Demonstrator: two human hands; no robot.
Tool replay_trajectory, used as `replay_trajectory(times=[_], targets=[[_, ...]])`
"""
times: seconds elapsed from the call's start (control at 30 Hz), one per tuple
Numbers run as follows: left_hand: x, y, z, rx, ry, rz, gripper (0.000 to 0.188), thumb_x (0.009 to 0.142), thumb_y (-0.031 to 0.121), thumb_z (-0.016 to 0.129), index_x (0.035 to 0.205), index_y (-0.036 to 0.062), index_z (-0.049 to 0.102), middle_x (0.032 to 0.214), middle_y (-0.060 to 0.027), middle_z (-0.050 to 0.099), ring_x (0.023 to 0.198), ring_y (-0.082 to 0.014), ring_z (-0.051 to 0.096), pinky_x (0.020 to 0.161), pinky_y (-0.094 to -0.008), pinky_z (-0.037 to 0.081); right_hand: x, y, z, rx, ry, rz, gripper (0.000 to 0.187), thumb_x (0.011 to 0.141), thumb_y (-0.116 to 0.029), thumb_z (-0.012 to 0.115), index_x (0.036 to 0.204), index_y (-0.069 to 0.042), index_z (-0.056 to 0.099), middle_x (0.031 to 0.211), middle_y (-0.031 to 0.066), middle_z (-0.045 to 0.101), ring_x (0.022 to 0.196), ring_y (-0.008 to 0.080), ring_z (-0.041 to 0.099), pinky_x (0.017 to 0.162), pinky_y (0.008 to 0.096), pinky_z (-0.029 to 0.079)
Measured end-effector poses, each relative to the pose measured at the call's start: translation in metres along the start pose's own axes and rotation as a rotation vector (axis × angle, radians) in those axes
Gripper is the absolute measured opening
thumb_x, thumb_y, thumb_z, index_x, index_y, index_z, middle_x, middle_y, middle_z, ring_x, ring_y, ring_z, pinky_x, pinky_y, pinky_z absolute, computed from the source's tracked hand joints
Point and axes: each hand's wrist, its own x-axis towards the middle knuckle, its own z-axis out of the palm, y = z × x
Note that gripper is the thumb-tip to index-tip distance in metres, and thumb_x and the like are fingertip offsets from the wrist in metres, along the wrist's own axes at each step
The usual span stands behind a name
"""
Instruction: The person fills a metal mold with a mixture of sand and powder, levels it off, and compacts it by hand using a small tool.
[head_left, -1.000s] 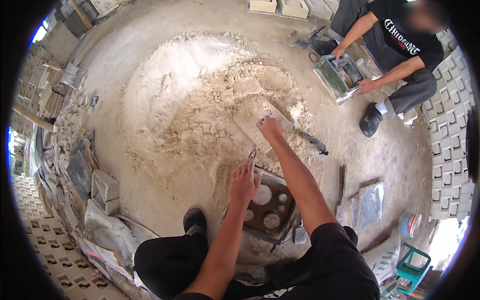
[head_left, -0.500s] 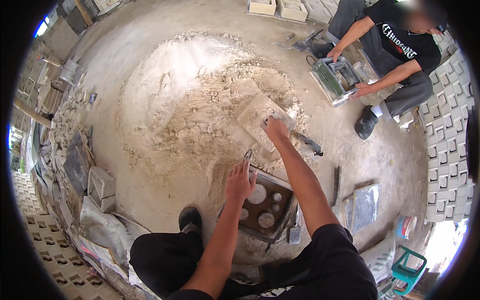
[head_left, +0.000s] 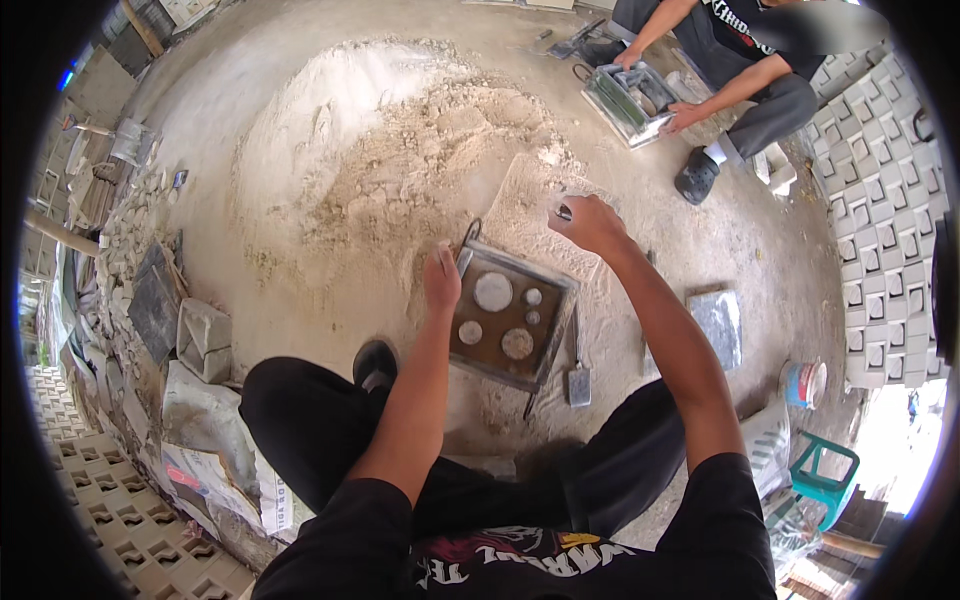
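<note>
A square metal frame mould lies on the ground before my knees. Its brown bed carries several pale round pieces of different sizes. Alongside its upper left edge is my left hand, seen nearly edge-on, fingers stretched upward near the loop handle. Whether the palm touches the frame is hard to tell. My right hand is above a flat sand-covered slab beyond the mould. Its fingers curl round something dark, mostly hidden by the hand.
A pale powder heap spreads ahead. A small flat-bladed tool lies right of the mould. At the far right a person holds another mould. A grey plate, bucket and green stool stand right.
My left hand has slid from the mould's top corner to its left edge. My right hand has shifted rightward over the slab, fingers curled. The whole view has tilted.
</note>
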Motion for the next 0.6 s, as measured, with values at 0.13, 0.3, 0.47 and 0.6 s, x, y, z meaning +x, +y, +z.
replay_trajectory(times=[0.13,0.3,0.47,0.6], targets=[[-0.017,-0.047,-0.029,-0.183,-0.142,-0.259,0.062,0.101,0.043,0.025,0.117,-0.0058,0.06,0.113,-0.0243,0.063,0.111,-0.0361,0.058,0.095,-0.0407,0.043,-0.058,-0.039,0.003,-0.09,-0.118,-0.08,0.045,0.08,-0.045,0.059,0.092,-0.002,0.066,0.091,0.0206,0.067,0.087,0.0374,0.065,0.079,0.0462,0.052],[-0.04,-0.007,-0.047,-0.164,-0.239,-0.336,0.069,0.101,0.048,0.018,0.121,-0.0035,0.059,0.116,-0.0229,0.062,0.114,-0.0349,0.056,0.1,-0.0398,0.039,-0.097,-0.07,0.043,-0.16,-0.215,-0.154,0.037,0.078,-0.037,0.064,0.093,-0.003,0.068,0.091,0.0201,0.068,0.088,0.036,0.066,0.079,0.047,0.052],[-0.07,0.043,-0.067,-0.202,-0.283,-0.04,0.071,0.1,0.053,0.016,0.122,0.001,0.06,0.114,-0.0241,0.063,0.113,-0.0357,0.057,0.1,-0.0406,0.039,-0.102,-0.109,0.07,-0.244,-0.322,-0.13,0.035,0.078,-0.033,0.065,0.095,-0.003,0.07,0.094,0.0188,0.068,0.089,0.0343,0.066,0.077,0.0445,0.053],[-0.076,0.03,-0.064,-0.034,-0.333,-0.147,0.08,0.096,0.061,0.015,0.118,-0.0004,0.062,0.109,-0.027,0.063,0.11,-0.037,0.058,0.096,-0.0424,0.041,-0.097,-0.146,0.057,-0.307,-0.356,-0.078,0.027,0.075,-0.021,0.066,0.098,-0.007,0.071,0.099,0.0134,0.07,0.094,0.0284,0.068,0.077,0.0421,0.055]])
